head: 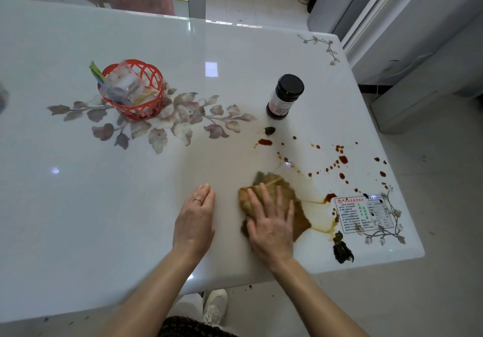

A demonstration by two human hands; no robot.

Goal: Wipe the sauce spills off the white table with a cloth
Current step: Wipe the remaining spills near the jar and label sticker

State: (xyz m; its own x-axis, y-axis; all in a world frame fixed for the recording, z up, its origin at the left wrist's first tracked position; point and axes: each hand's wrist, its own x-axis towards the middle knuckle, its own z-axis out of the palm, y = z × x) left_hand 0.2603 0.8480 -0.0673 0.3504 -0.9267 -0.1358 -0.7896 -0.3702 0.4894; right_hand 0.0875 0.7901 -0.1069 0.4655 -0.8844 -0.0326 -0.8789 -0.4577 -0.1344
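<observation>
White glossy table point(183, 49) carries red-brown sauce drops point(342, 159) toward its right edge and near-right corner. Right hand point(270, 223), fingers spread, presses a soaked brown cloth point(300, 216) flat near the front edge; left hand point(194, 217) rests flat beside it, fingers together. So saturated, the cloth will likely smear sauce or push it over the edge.

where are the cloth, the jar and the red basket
cloth point(300, 219), head view, bare brown part right of the hand
jar point(290, 85), head view, black lid
basket point(154, 75), head view, red lattice rim
</observation>
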